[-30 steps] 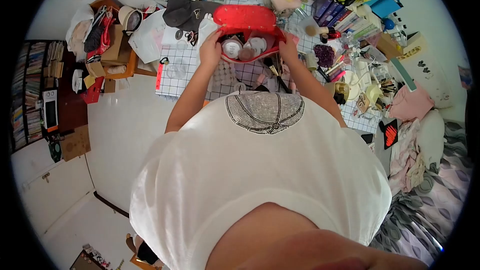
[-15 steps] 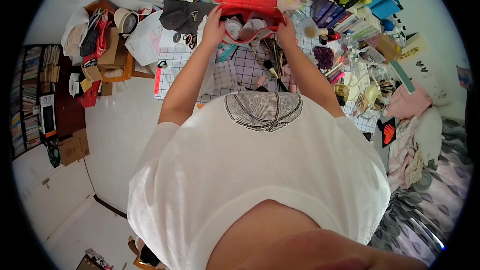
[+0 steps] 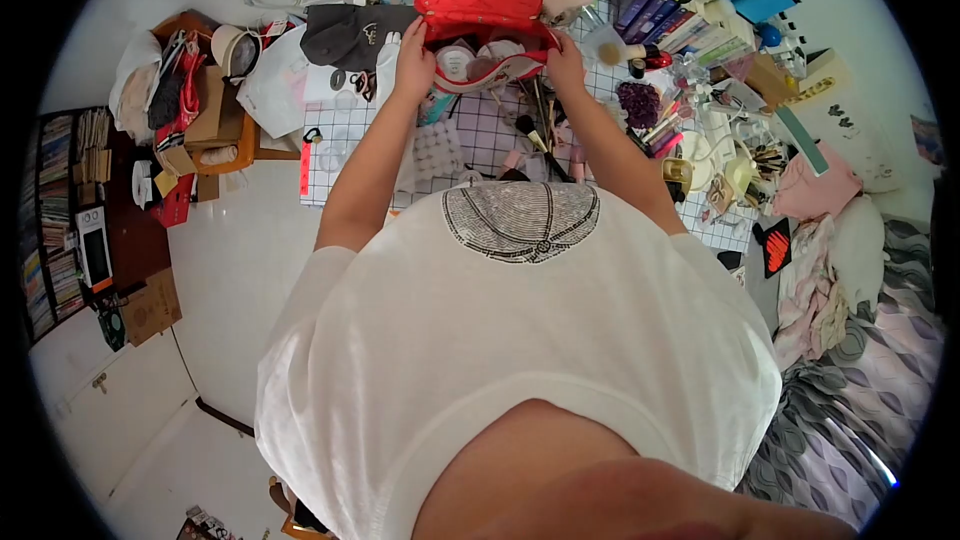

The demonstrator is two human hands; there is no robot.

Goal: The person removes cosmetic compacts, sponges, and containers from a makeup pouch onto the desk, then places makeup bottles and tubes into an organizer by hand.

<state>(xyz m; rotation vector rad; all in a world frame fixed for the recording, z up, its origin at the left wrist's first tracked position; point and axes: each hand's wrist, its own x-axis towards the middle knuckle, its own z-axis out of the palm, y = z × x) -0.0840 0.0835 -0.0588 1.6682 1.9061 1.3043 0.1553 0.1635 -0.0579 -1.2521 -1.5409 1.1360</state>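
While both hands (image 3: 415, 62) (image 3: 565, 65) grip it, the red pouch (image 3: 478, 2) holds (seemingly) jars (image 3: 455, 62).

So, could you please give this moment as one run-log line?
left hand: grips red case | right hand: grips other side | lid: open | round containers: inside

- Two bare hands: one left hand (image 3: 414, 62) and one right hand (image 3: 566, 65)
- One red pouch (image 3: 480, 0)
- At least two round containers (image 3: 455, 62) inside it, the rest too overlapped to count
- Two caps: one dark grey cap (image 3: 345, 35) and one pale cap (image 3: 237, 50)
- At least two makeup brushes: one pale-bristled brush (image 3: 608, 53) and one dark-bristled brush (image 3: 527, 127)
- One purple cluster (image 3: 640, 105)
- Several purple-spined books (image 3: 652, 16), exact number unclear
- One white T-shirt (image 3: 500, 320)
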